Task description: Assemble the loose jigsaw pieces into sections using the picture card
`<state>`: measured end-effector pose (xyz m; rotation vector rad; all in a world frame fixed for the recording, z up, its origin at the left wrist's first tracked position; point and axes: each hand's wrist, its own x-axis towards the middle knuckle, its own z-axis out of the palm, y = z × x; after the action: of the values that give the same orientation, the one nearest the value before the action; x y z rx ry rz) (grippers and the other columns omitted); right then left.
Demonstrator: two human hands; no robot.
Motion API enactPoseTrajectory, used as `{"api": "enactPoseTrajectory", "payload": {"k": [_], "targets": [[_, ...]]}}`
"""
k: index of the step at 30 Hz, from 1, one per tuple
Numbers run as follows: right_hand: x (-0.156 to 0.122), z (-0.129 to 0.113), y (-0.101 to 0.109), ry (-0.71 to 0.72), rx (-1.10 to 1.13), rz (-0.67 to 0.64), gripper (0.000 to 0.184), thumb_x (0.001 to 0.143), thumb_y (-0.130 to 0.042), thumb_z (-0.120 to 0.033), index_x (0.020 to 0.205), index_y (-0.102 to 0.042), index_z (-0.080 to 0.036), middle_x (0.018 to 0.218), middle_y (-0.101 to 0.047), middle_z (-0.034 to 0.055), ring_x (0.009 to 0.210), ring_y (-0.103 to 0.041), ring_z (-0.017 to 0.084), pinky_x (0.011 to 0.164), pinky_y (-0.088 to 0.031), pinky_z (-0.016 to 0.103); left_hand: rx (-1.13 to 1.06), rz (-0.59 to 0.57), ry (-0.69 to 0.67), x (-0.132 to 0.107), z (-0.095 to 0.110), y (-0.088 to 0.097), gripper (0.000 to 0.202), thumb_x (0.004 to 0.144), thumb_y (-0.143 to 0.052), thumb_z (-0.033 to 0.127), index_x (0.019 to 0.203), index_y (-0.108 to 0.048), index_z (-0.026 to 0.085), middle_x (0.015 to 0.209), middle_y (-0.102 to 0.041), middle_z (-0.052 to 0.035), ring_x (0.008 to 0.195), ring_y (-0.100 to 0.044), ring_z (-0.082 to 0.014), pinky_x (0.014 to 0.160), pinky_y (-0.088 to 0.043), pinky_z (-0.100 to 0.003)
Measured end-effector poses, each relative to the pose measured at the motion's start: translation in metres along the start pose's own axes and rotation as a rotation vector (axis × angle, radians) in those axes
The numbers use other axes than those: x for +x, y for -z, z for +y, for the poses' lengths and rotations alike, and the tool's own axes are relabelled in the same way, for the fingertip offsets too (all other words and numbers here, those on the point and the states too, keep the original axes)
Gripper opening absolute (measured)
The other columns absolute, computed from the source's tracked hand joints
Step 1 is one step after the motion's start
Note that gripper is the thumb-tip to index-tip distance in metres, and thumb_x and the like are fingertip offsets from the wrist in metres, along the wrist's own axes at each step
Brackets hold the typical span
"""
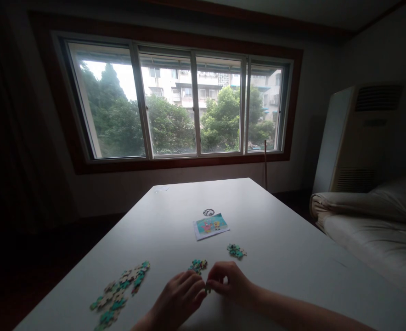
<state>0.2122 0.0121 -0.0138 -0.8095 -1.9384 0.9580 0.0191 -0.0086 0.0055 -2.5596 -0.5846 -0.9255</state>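
Observation:
Low over the white table (279, 257), my two hands meet fingertip to fingertip. My right hand (234, 281) pinches a small dark-green puzzle piece (207, 288) between thumb and forefinger. Curled inward, the fingers of my left hand (180, 294) close on the same spot from the other side; the grip there is partly hidden. Just beyond them lies a small heap of puzzle pieces (199, 265). Another little pile of pieces (236, 250) is past my right hand. A long spread of loose green and beige pieces (115, 294) stretches out left of my left hand.
Farther along the table lies a printed cartoon picture card (211, 226), with a round black-and-white item (209, 212) behind it. A pale sofa (368, 230) stands to the right, near a tall air conditioner (351, 138). A wide window (196, 105) fills the far wall.

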Motion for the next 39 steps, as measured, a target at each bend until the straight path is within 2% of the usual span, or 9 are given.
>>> {"api": "enactPoseTrajectory", "payload": {"k": [5, 13, 20, 27, 31, 34, 39], "targets": [[-0.001, -0.004, 0.001, 0.01, 0.045, -0.031, 0.011, 0.072, -0.062, -0.021, 0.077, -0.068, -0.014, 0.059, -0.059, -0.0017, 0.054, -0.048, 0.009, 0.053, -0.04, 0.02, -0.022, 0.004, 0.075, -0.003, 0.0, -0.002, 0.012, 0.082, -0.048, 0.01, 0.085, -0.054, 0.019, 0.07, -0.061, -0.0004, 0.066, -0.06, -0.0132, 0.061, -0.051, -0.023], [-0.002, -0.002, 0.001, 0.003, 0.069, -0.038, 0.016, 0.063, -0.07, -0.017, 0.078, -0.066, -0.015, 0.06, -0.059, -0.0026, 0.053, -0.05, 0.009, 0.052, -0.041, 0.019, -0.039, -0.016, 0.094, -0.006, -0.001, -0.005, 0.012, 0.08, -0.05, 0.009, 0.085, -0.053, 0.019, 0.072, -0.062, -0.0006, 0.067, -0.06, -0.0146, 0.06, -0.051, -0.025], [-0.004, -0.003, -0.001, 0.015, -0.039, 0.002, 0.013, 0.063, -0.065, -0.01, 0.075, -0.067, -0.015, 0.06, -0.061, -0.0021, 0.054, -0.052, 0.01, 0.053, -0.042, 0.019, -0.039, -0.041, 0.086, -0.005, 0.0, -0.004, 0.012, 0.081, -0.048, 0.009, 0.084, -0.052, 0.019, 0.071, -0.062, -0.0004, 0.065, -0.059, -0.0138, 0.058, -0.05, -0.024], [-0.006, -0.003, -0.002, 0.061, -0.213, -0.014, 0.012, 0.067, -0.061, -0.013, 0.078, -0.065, -0.017, 0.071, -0.063, -0.0001, 0.063, -0.057, 0.012, 0.06, -0.044, 0.02, -0.06, -0.059, 0.104, 0.0, 0.001, -0.002, 0.013, 0.081, -0.046, 0.009, 0.084, -0.053, 0.02, 0.071, -0.063, -0.0004, 0.065, -0.06, -0.014, 0.058, -0.052, -0.023], [-0.005, -0.005, -0.001, 0.143, -0.374, 0.026, 0.019, 0.066, -0.061, -0.012, 0.083, -0.064, -0.02, 0.088, -0.064, 0.0039, 0.083, -0.058, 0.017, 0.076, -0.045, 0.026, -0.044, -0.056, 0.21, -0.003, -0.002, -0.005, 0.027, 0.08, -0.048, 0.011, 0.105, -0.054, 0.019, 0.093, -0.067, -0.0054, 0.086, -0.064, -0.0183, 0.074, -0.056, -0.03], [-0.003, -0.004, 0.0, 0.089, -0.46, 0.031, 0.022, 0.068, -0.06, -0.013, 0.088, -0.063, -0.02, 0.099, -0.062, 0.006, 0.093, -0.056, 0.02, 0.085, -0.044, 0.029, -0.004, -0.071, 0.317, -0.012, -0.007, -0.011, 0.047, 0.08, -0.053, 0.015, 0.126, -0.044, 0.019, 0.117, -0.062, -0.0096, 0.106, -0.059, -0.0224, 0.087, -0.053, -0.037], [-0.003, 0.0, -0.001, -0.003, -0.507, -0.037, 0.021, 0.071, -0.058, -0.013, 0.091, -0.061, -0.018, 0.115, -0.057, 0.0098, 0.105, -0.054, 0.021, 0.092, -0.042, 0.029, 0.072, -0.114, 0.401, -0.03, -0.018, -0.028, 0.061, 0.081, -0.058, 0.024, 0.137, -0.033, 0.019, 0.131, -0.053, -0.0129, 0.118, -0.052, -0.027, 0.09, -0.051, -0.041]]}}
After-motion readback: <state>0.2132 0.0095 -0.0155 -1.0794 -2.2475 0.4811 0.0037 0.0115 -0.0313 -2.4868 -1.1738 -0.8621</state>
